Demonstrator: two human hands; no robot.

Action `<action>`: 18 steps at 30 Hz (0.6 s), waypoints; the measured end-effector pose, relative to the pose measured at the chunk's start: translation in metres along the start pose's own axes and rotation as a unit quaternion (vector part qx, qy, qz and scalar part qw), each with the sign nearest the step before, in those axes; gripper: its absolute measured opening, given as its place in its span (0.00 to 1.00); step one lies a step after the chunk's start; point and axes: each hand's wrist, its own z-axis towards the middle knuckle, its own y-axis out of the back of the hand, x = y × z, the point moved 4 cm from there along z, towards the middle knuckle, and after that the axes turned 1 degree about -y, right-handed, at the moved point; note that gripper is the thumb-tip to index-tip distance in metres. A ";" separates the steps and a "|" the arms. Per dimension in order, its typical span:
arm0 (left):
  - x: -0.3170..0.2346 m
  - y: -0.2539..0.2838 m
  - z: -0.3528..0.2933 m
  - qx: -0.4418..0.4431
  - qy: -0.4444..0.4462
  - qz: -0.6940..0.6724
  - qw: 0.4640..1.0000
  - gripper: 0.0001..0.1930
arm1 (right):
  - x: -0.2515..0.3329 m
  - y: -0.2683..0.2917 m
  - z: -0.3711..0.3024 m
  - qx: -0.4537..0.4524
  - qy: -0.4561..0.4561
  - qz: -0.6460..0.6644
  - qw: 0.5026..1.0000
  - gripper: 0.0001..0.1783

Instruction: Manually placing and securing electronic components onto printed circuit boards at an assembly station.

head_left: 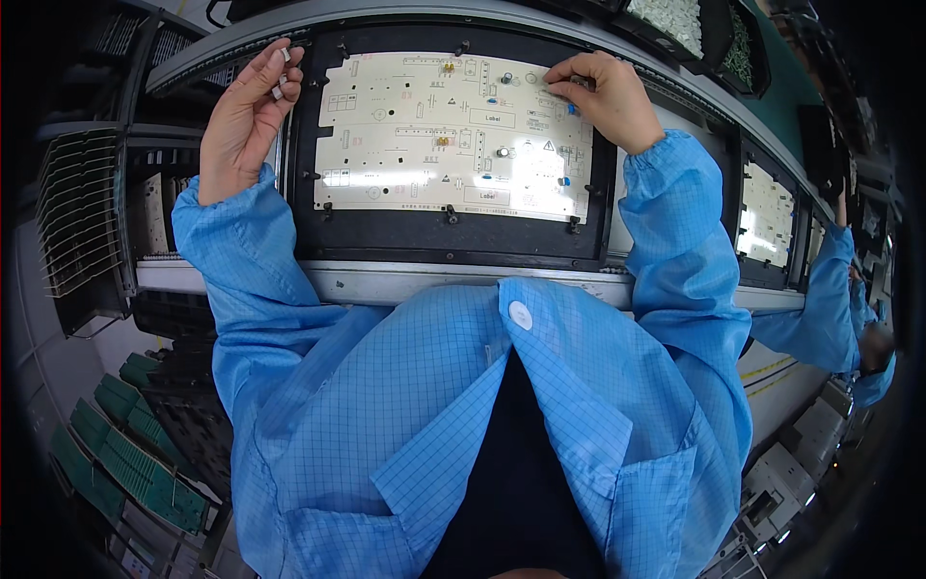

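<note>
My left hand [243,116] is raised beside the left edge of a black carrier frame [386,237]. Its fingers are curled around a few small white components [279,93], one of them pinched at the fingertips. Inside the frame lies a pale printed circuit board [362,154] with two similar halves, held by black clips along its edges. My right hand [617,98] reaches over the board's upper right, thumb and forefinger closed together near its surface. Whatever those fingertips hold is too small to make out. Blue components [564,181] and small cylindrical capacitors [503,152] stand on the board.
Metal conveyor rails [357,286] run along the frame's near and far sides. Bins of white parts [667,21] and green parts [738,50] stand at the far right. Another board [767,214] sits farther right, near a co-worker's blue sleeve [820,328]. Racks [82,212] flank the left.
</note>
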 end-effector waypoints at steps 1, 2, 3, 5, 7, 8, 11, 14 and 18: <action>0.000 0.000 0.000 0.006 0.003 0.000 1.000 0.17 | -0.001 0.000 0.000 -0.002 0.006 -0.007 1.000 0.09; 0.000 0.000 -0.001 0.005 0.002 0.000 1.000 0.17 | -0.001 -0.001 0.000 -0.004 0.013 -0.014 1.000 0.10; 0.000 -0.001 -0.001 -0.004 0.001 0.005 1.000 0.17 | -0.001 0.000 0.000 -0.003 0.014 -0.013 1.000 0.10; -0.001 0.001 -0.002 -0.013 -0.001 0.009 1.000 0.17 | 0.000 0.001 0.000 -0.001 0.016 -0.032 0.999 0.09; -0.001 0.003 0.000 -0.005 0.002 0.010 1.000 0.16 | 0.001 0.001 0.000 0.001 0.009 -0.028 1.000 0.09; -0.001 0.003 0.000 -0.006 0.002 0.010 1.000 0.16 | 0.000 0.001 0.000 0.002 0.000 -0.025 1.000 0.09; -0.001 0.001 0.000 -0.009 -0.002 0.024 1.000 0.16 | 0.001 0.001 0.001 0.008 0.023 -0.037 0.999 0.09; -0.001 0.001 -0.001 -0.008 -0.003 0.028 1.000 0.16 | 0.012 0.003 0.000 0.021 0.044 -0.068 0.997 0.08; -0.001 0.002 0.000 -0.007 -0.003 0.034 0.999 0.15 | 0.018 -0.001 0.000 0.009 0.109 -0.104 0.988 0.07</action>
